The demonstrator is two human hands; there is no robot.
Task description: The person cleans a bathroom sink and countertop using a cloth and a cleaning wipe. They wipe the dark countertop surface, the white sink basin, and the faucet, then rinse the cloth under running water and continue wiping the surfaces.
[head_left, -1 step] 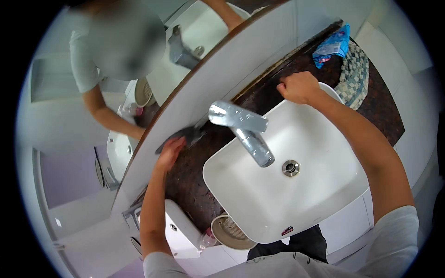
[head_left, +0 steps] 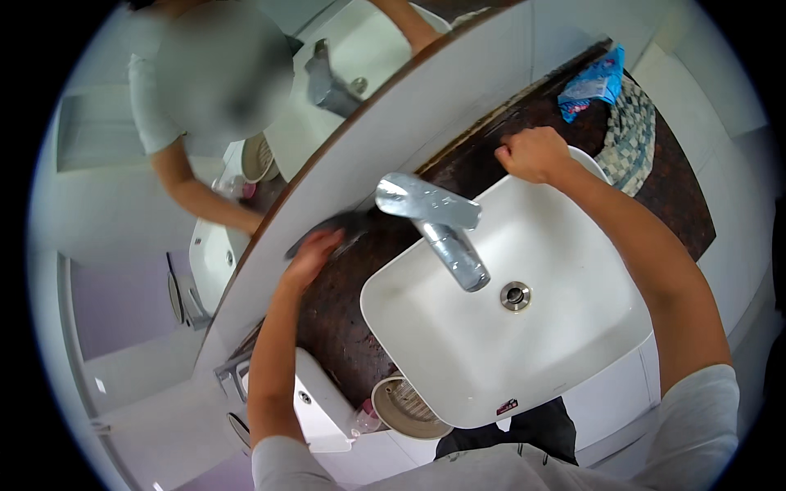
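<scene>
My left hand (head_left: 313,255) is closed on a dark grey, flat, cloth-like thing (head_left: 345,222), blurred by motion. It lies against the dark stone counter (head_left: 327,315) where the counter meets the wall, left of the chrome tap (head_left: 438,225). Beyond the far right corner of the white washbasin (head_left: 565,303), my right hand (head_left: 536,154) is curled into a fist over the counter's back strip. Its fingertips are hidden, so whatever they may hold cannot be made out. No water shows from the tap, and the basin's metal drain (head_left: 516,296) is in plain sight.
A blue packet (head_left: 594,84) and a checkered cloth (head_left: 629,139) lie right of the basin. A round beige dish (head_left: 407,409) and a clear pinkish bottle (head_left: 366,421) are at the near left, beside a white cistern lid (head_left: 315,401). A large mirror (head_left: 205,188) lines the left wall.
My left hand and the grey thing have slid slightly right and away along the back of the counter, toward the tap. My right hand keeps its fist in the same place.
</scene>
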